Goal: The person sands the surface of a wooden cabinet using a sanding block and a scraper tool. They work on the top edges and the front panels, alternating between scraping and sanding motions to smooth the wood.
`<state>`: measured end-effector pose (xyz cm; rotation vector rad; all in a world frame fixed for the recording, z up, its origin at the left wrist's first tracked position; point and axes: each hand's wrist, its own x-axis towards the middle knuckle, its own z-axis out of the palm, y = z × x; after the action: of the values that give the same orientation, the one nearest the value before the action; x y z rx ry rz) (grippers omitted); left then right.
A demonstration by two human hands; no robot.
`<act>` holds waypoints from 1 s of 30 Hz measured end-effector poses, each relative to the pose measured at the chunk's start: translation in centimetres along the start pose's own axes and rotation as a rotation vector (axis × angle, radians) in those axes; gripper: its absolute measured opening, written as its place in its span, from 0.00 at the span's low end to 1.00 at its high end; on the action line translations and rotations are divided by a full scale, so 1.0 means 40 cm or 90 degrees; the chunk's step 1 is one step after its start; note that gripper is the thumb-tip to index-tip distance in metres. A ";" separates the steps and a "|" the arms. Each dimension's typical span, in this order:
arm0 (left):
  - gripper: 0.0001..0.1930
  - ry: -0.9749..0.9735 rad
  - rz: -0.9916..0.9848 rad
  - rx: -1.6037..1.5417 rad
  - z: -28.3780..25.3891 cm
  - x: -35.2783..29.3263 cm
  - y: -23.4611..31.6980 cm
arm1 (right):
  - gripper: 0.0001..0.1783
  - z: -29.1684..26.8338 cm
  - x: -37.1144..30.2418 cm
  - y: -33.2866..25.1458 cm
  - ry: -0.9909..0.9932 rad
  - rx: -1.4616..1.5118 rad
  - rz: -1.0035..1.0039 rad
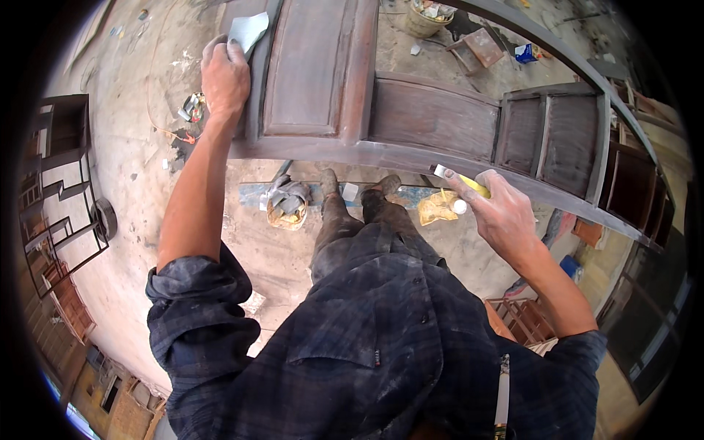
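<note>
A large dark brown panelled wooden frame [306,66] lies across the view in front of me, with pale dust on its surface. At its left end, my left hand [226,77] is closed on a folded, pale blue-grey sheet of sandpaper [249,31], against the frame's edge. My right hand [503,211] grips a small yellow-handled tool [473,185] with a pale end, close to the frame's near rail [411,158]. The fingers partly cover this tool, and its exact kind cannot be made out. White dust coats the right hand.
Below the frame, a blue-stained plank [253,192] lies by my feet, with an open bag of grey scraps [287,202] and a yellow bag [438,208]. A basket [425,20] stands beyond the frame. Dark shelving [62,191] stands far left; an orange cord [158,121] crosses the floor.
</note>
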<state>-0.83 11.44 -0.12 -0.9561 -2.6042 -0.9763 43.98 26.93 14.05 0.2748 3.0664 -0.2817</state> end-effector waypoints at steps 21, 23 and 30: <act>0.18 0.049 -0.095 -0.081 -0.003 -0.012 0.031 | 0.34 0.023 0.105 -0.098 -0.002 0.082 0.028; 0.19 0.042 -0.121 -0.133 -0.009 -0.008 0.011 | 0.35 0.045 0.173 -0.139 0.022 0.066 -0.023; 0.19 -0.072 -0.138 -0.290 -0.075 -0.022 -0.058 | 0.33 0.107 0.315 -0.266 0.032 0.072 -0.079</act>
<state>-1.75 7.72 0.63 -0.8477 -2.6726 -1.6696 29.81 18.01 10.90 0.0970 3.1275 -0.4620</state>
